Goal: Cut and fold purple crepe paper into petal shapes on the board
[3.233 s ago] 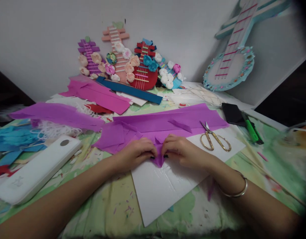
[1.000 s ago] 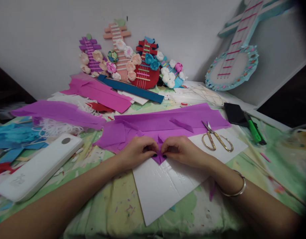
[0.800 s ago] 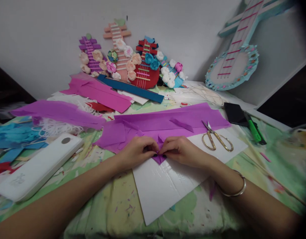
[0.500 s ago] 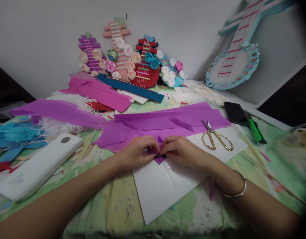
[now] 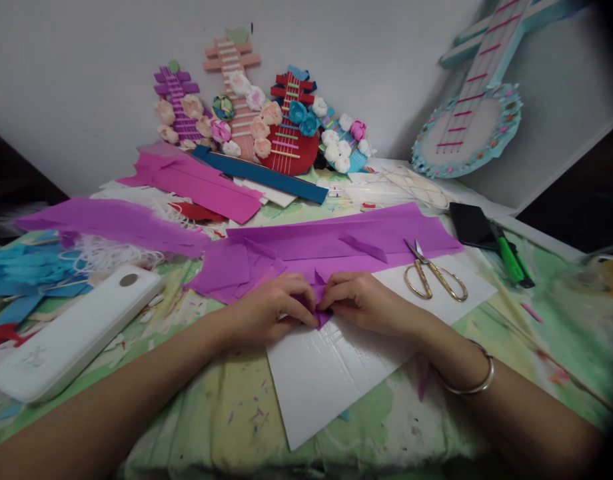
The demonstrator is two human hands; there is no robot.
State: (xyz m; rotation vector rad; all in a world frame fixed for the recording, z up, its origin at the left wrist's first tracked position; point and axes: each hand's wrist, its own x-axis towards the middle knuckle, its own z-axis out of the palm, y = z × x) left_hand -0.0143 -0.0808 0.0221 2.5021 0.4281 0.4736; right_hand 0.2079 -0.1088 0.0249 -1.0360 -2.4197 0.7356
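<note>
Between my two hands, over a white board (image 5: 331, 387), is a small folded piece of purple crepe paper (image 5: 324, 319). My left hand (image 5: 274, 307) is closed on its left side, thumb and fingers bent towards the piece. From the right, my right hand (image 5: 369, 301) pinches the same piece, its fingertips almost meeting those of the left. The fingers hide most of the piece. Larger purple paper sheets (image 5: 311, 240) lie just beyond my hands, with a loose purple strip (image 5: 362, 247) on them. Gold-handled scissors (image 5: 431, 272) rest partly open to the right of my right hand.
A long white device (image 5: 81, 333) lies at the left, near blue paper scraps (image 5: 31, 263) and white string (image 5: 111, 257). At the right are a black flat object (image 5: 471, 225) and a green-handled cutter (image 5: 509, 259). Decorated model instruments (image 5: 291, 127) lean against the wall.
My left fingers have shifted slightly and opened a little around the folded purple paper. My right hand stays almost in place. The view has moved very slightly.
</note>
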